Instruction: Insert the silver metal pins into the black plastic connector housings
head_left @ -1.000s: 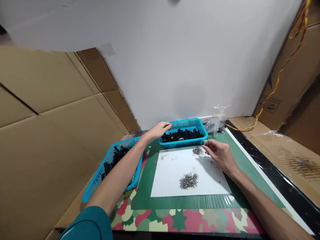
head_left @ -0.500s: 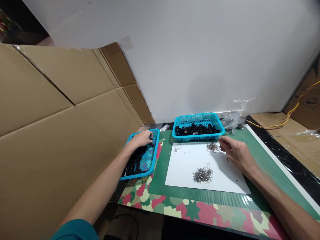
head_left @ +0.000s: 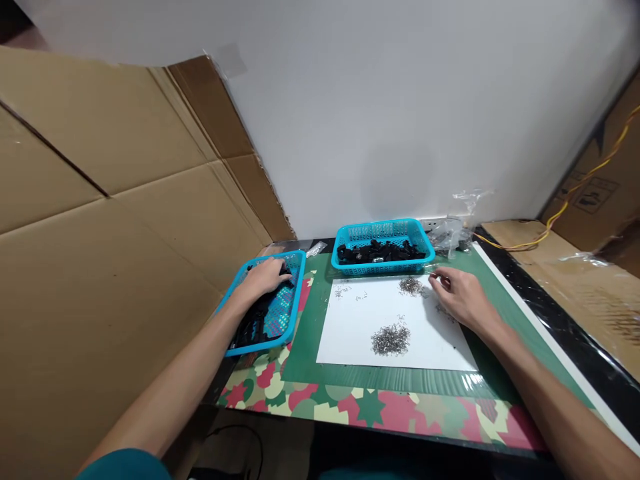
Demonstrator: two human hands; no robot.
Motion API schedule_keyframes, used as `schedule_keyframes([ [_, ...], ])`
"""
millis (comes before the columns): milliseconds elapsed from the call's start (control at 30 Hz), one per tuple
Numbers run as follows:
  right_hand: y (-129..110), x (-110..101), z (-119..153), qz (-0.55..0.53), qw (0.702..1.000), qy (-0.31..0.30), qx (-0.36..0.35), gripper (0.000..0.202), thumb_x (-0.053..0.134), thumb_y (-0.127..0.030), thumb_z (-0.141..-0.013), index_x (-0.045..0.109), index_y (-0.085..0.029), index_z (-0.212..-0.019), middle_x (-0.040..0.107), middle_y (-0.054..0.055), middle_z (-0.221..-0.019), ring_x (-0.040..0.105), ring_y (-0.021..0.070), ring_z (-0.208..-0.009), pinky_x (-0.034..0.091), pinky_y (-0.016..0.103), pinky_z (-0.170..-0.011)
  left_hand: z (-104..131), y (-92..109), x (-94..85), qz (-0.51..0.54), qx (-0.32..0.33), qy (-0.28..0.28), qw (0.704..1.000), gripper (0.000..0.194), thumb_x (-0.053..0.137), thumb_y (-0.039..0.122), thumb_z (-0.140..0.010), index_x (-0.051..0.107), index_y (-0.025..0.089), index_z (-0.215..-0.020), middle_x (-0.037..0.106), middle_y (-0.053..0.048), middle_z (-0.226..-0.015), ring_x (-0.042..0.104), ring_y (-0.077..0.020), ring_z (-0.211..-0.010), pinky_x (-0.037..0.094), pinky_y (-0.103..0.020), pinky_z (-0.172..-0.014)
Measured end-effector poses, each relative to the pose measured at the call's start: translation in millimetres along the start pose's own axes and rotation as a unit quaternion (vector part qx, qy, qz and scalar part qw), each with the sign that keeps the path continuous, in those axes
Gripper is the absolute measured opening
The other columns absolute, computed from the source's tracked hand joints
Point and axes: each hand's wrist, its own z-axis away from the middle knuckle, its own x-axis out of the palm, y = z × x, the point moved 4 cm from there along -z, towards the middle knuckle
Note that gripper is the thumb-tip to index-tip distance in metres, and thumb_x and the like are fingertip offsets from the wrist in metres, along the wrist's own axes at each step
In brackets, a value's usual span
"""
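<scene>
My left hand (head_left: 267, 277) is down in the left blue basket (head_left: 299, 293), its thumb and fingers closed around a small black part (head_left: 286, 271). More black parts (head_left: 250, 327) lie beneath and in front of it. At the upper right of a white sheet (head_left: 345, 333), my right hand (head_left: 459, 293) has thumb and forefinger pinched; whatever is at the tips is too small to name. Just left of those fingertips is a small pile of tiny metal pieces (head_left: 411, 286). A larger pile of similar shiny pieces (head_left: 391, 340) sits nearer the sheet's front edge.
A second blue basket (head_left: 383, 268) with black parts stands behind the sheet, beside clear plastic bags (head_left: 450, 237). Cardboard (head_left: 165, 247) walls off the left side. A yellow cable (head_left: 530, 245) runs along the right. Loose metal bits (head_left: 343, 291) are scattered at the sheet's upper left.
The view has shifted, so the whole scene sits further left and slightly higher. My left hand stays in the basket, and my right hand remains by the sheet's upper right with its fingers more curled.
</scene>
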Motion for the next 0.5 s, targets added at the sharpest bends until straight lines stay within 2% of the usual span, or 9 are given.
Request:
schedule_keyframes([
  [167, -22, 11, 7, -0.053, 0.988, -0.123, -0.072, 0.021, 0.066, -0.037, -0.090, 0.078, -0.021, -0.083, 0.068, 0.003, -0.070, 0.060, 0.0194, -0.064, 0.040, 0.029, -0.060, 6, -2, -0.6, -0.008, -0.013, 0.010, 1.000, 0.027, 0.057, 0.040, -0.095, 0.072, 0.018, -0.101, 0.076, -0.016, -0.113, 0.071, -0.0326, -0.102, 0.050, -0.034, -0.082],
  [267, -38, 17, 13, -0.080, 0.974, -0.187, -0.101, 0.018, 0.068, -0.031, -0.091, 0.081, -0.021, -0.083, 0.068, 0.003, -0.070, 0.061, 0.0188, -0.064, 0.042, 0.029, -0.061, 10, -4, -0.8, -0.004, -0.018, 0.015, 1.000, 0.025, 0.056, 0.038, -0.095, 0.072, 0.019, -0.095, 0.078, -0.015, -0.105, 0.071, -0.0311, -0.098, 0.049, -0.033, -0.080],
  [367, -43, 24, 17, -0.082, 0.971, -0.204, -0.098, 0.012, 0.071, -0.022, -0.089, 0.082, -0.022, -0.084, 0.070, 0.003, -0.073, 0.063, 0.0187, -0.066, 0.043, 0.030, -0.063, 14, -5, -2.8, 0.006, -0.019, 0.028, 0.999, 0.024, 0.057, 0.039, -0.095, 0.071, 0.021, -0.092, 0.078, -0.012, -0.101, 0.071, -0.0304, -0.096, 0.049, -0.033, -0.078],
  [500, -37, 33, 18, -0.086, 0.971, -0.207, -0.082, 0.010, 0.072, -0.017, -0.085, 0.080, -0.022, -0.081, 0.072, 0.003, -0.076, 0.063, 0.0181, -0.065, 0.043, 0.029, -0.062, 21, -5, -10.7, 0.022, -0.025, 0.060, 0.998, 0.024, 0.055, 0.039, -0.098, 0.070, 0.021, -0.102, 0.078, -0.012, -0.107, 0.071, -0.0317, -0.102, 0.049, -0.034, -0.080],
])
